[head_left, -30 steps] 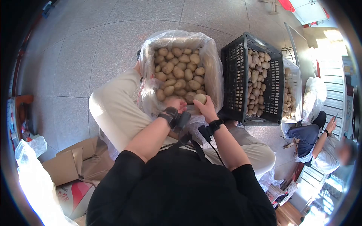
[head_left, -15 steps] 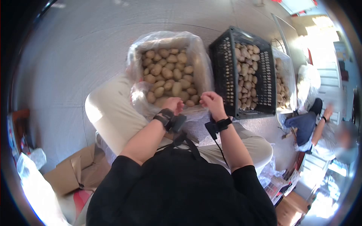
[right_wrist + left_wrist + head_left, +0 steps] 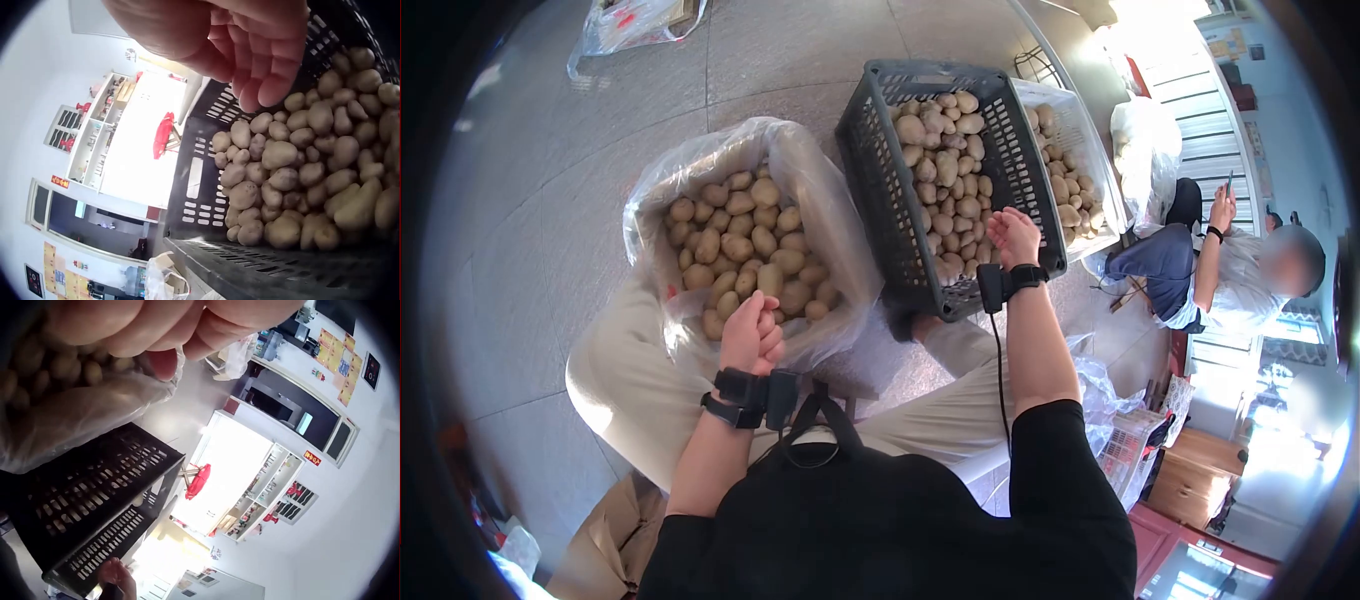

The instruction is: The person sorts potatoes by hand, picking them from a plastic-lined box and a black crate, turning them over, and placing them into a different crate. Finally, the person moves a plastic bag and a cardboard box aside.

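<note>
Potatoes [image 3: 940, 165] lie in a black crate [image 3: 872, 170] under the right hand [image 3: 1015, 238], its fingers loosely bent around nothing, with open room below the rim. The left hand [image 3: 752, 335], seemingly empty and loosely curled, is at the near edge of a plastic-lined box [image 3: 838, 220].

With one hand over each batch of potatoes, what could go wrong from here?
The right hand hangs low over the black crate, so it might bump a side on the way in or out. The cable running from that wrist could catch on the crate's edge. The left hand is close to the loose plastic liner, which might snag its fingers.
</note>
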